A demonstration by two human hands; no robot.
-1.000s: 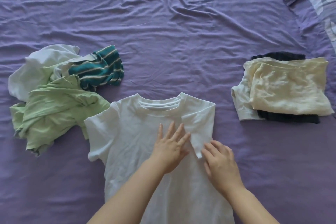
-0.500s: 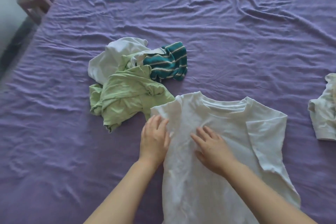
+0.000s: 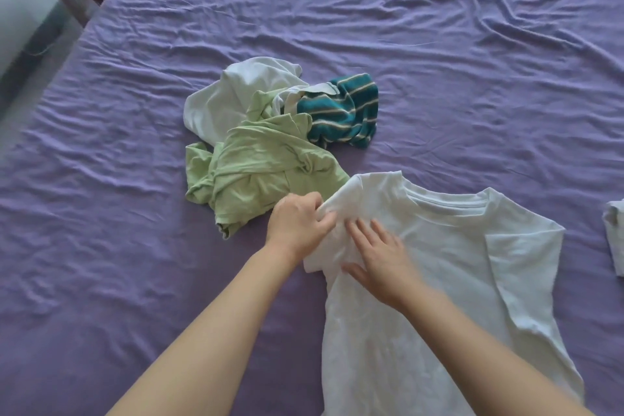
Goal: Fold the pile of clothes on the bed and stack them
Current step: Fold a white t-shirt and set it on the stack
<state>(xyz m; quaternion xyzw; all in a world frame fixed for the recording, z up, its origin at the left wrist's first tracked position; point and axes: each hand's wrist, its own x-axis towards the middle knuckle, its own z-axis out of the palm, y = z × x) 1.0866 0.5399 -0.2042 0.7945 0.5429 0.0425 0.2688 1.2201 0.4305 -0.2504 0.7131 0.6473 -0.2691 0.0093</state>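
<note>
Lying flat at lower right of the frame, the white T-shirt has its right sleeve folded in over the chest. The left hand pinches its other sleeve, fingers curled into the bunched cloth. The right hand presses flat on the shirt just beside it, fingers straight and spread. The unfolded pile of green, white and teal-striped clothes sits at centre, touching the shirt's shoulder. A folded white piece shows at the right edge. All lie on the purple bed.
</note>
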